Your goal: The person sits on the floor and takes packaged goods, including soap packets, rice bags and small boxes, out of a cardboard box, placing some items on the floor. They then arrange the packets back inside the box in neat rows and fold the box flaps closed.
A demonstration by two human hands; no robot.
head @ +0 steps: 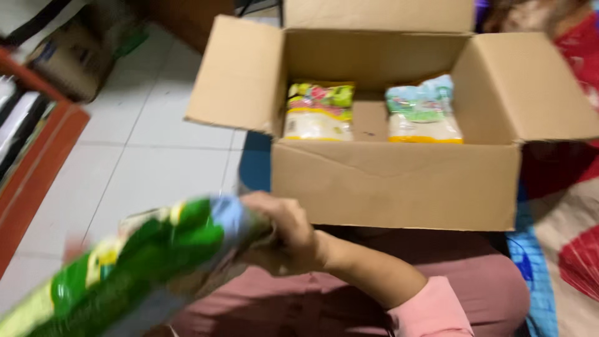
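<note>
My right hand [284,234] has its grip clamped on the top edge of a blurred green packet [125,268], low at the near left above my lap. My left hand is out of sight. Farther off, the open cardboard box [393,181] holds two upright packets, one greenish-yellow [319,111] and one pale green [423,110].

Two packets [319,112] [424,111] in box [393,184] — side by side.

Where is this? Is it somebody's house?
Probably a room at home. A person sits on a patterned mat on a tiled floor, a low red shelf stands by, and an open box holds packets.
</note>
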